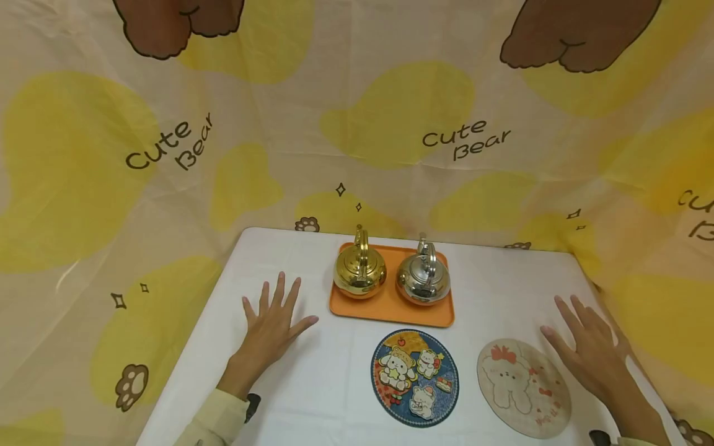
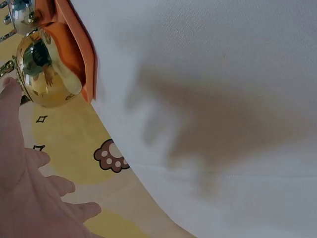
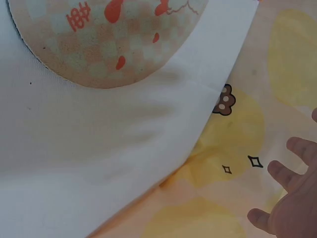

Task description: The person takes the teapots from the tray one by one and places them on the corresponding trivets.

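My left hand (image 1: 270, 328) hovers over the left side of the white table, fingers straight and spread, holding nothing. My right hand (image 1: 592, 347) is held over the right side, fingers extended, also without anything in it; the beige round mat (image 1: 524, 389) with a bear drawing lies just left of it. On an orange tray (image 1: 390, 313) stand a gold teapot (image 1: 359, 272) at left and a silver teapot (image 1: 424, 279) at right. A blue round mat (image 1: 415, 378) with cartoon animals lies in front of the tray. Neither hand touches the teapots, tray or mats.
The white tabletop (image 1: 312, 396) has a rounded back left corner. Behind and around it hangs a yellow-patterned cloth (image 1: 379, 111) printed with "Cute Bear". In the left wrist view, a hand-shaped shadow falls on the white surface.
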Demonstrator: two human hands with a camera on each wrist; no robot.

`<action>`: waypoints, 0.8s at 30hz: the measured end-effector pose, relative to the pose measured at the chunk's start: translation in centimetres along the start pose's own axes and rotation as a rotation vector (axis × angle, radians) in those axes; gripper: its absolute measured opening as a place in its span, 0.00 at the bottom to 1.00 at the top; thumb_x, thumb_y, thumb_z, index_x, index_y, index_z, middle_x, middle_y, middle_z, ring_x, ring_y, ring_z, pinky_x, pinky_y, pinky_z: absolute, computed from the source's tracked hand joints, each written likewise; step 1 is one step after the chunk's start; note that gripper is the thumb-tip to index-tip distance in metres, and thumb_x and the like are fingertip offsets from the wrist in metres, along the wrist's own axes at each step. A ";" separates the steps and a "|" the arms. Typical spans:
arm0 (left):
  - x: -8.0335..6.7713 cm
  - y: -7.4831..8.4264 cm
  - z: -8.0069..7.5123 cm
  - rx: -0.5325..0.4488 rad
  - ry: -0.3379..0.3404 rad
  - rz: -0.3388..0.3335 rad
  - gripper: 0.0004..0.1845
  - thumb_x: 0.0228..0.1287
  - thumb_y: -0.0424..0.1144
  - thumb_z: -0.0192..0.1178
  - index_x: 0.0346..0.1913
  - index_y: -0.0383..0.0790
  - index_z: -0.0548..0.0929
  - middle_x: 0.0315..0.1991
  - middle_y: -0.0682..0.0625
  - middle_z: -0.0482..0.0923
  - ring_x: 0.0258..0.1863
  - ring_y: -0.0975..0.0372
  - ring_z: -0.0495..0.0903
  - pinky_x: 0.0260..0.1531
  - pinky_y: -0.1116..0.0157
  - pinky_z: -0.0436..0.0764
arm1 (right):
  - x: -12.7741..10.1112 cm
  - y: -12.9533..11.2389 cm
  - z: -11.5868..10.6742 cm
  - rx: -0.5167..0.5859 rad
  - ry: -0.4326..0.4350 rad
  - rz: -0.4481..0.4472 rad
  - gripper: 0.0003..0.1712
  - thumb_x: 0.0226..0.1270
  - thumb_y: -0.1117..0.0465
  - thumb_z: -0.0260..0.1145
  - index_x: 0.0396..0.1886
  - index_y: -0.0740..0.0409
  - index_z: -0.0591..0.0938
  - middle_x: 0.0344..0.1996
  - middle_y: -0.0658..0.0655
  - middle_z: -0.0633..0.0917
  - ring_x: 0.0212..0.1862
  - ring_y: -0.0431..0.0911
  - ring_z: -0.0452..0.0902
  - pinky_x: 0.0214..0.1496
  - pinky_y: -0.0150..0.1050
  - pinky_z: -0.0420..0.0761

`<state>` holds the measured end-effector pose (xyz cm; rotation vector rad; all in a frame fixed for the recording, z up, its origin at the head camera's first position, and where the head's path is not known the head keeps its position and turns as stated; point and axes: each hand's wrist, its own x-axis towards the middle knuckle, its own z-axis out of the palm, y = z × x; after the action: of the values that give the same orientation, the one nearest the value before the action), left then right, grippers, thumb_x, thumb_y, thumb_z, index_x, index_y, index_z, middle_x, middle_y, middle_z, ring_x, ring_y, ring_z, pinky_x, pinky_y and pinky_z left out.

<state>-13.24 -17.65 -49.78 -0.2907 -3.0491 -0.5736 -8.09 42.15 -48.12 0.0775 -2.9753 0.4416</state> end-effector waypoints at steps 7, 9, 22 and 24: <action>0.4 0.0 0.6 -0.037 -0.024 -0.011 0.53 0.73 0.68 0.59 0.87 0.44 0.49 0.87 0.35 0.38 0.82 0.29 0.46 0.68 0.18 0.34 | -0.3 0.1 0.1 0.001 0.004 0.002 0.46 0.82 0.41 0.56 0.89 0.49 0.48 0.84 0.72 0.49 0.81 0.77 0.41 0.70 0.85 0.26; 0.5 0.0 0.8 -0.054 -0.031 -0.014 0.52 0.73 0.67 0.59 0.87 0.45 0.49 0.87 0.35 0.38 0.82 0.28 0.47 0.68 0.18 0.33 | -0.4 0.0 0.2 0.003 0.005 0.003 0.46 0.82 0.41 0.56 0.89 0.49 0.49 0.84 0.72 0.49 0.80 0.77 0.42 0.70 0.85 0.25; 2.1 0.7 2.3 -0.096 -0.064 -0.015 0.54 0.72 0.67 0.61 0.88 0.46 0.47 0.87 0.37 0.36 0.81 0.27 0.49 0.68 0.18 0.32 | -0.7 0.1 0.2 0.000 0.012 0.009 0.46 0.82 0.41 0.56 0.88 0.50 0.49 0.84 0.73 0.51 0.77 0.79 0.48 0.71 0.84 0.27; 2.4 0.9 2.4 -0.092 -0.062 -0.015 0.54 0.72 0.66 0.62 0.88 0.46 0.47 0.87 0.37 0.36 0.81 0.27 0.49 0.67 0.18 0.32 | -0.8 0.2 0.1 0.008 0.022 0.002 0.46 0.82 0.42 0.57 0.88 0.50 0.50 0.84 0.72 0.51 0.77 0.79 0.49 0.71 0.84 0.28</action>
<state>-15.42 -15.55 -51.61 -0.2936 -3.0923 -0.7207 -7.35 42.32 -48.39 0.0704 -2.9520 0.4515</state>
